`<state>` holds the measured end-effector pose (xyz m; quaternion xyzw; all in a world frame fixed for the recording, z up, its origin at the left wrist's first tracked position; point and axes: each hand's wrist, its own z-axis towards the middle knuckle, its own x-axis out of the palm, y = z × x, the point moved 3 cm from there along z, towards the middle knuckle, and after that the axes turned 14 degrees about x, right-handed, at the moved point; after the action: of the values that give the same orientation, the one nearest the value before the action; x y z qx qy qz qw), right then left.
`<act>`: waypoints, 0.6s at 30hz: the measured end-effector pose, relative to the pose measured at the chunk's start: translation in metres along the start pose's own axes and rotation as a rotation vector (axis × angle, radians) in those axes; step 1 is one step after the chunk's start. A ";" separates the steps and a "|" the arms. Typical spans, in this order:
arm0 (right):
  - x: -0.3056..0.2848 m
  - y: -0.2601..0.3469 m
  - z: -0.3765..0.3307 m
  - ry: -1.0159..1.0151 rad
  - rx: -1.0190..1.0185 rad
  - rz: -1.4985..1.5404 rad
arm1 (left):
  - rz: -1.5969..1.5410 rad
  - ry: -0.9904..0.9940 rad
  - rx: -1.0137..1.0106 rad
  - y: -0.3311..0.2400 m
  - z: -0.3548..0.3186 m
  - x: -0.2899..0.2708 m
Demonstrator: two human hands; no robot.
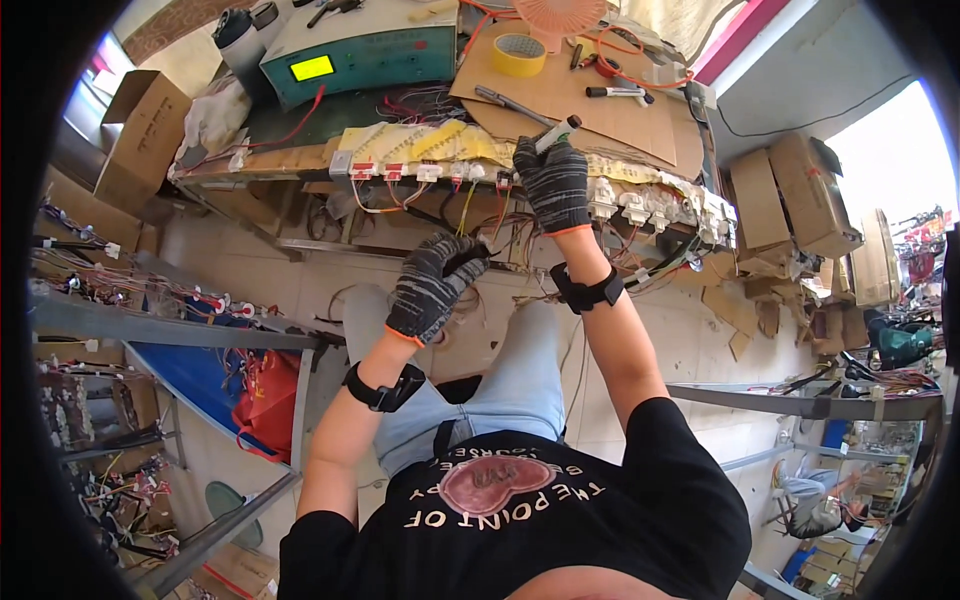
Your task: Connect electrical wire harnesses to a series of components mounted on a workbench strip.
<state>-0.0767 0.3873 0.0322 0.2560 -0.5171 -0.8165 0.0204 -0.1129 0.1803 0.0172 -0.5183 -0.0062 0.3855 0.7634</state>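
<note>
Both hands wear dark grey knitted gloves with orange cuffs. My right hand [553,188] is closed around a white marker pen [557,134] with a dark end, just over the front edge of the bench. Lower and to its left, my left hand [436,287] has its fingers bent together at a small white wire connector [486,243] with wires hanging by it; the fingers partly hide the grip. Along the bench edge between and beside the hands runs a row of white connectors [632,208], with coloured wires [467,208] dangling below. Yellow tape [440,142] covers the strip behind them.
On the bench stand a teal test box [375,66] with a lit screen, a yellow tape roll [518,55] and a pink fan [560,18]. A cardboard sheet [640,125] carries another marker [618,93]. Metal racks [220,325] with wire bundles flank me; cardboard boxes [800,195] stand right.
</note>
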 end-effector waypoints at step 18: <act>-0.008 0.004 -0.004 0.248 0.271 0.239 | 0.268 -0.079 0.272 0.013 0.107 0.018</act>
<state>-0.0691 0.3842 0.0377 0.2916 -0.6422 -0.6936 0.1462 -0.1515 0.2767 0.0493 -0.3912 0.0851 0.5010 0.7672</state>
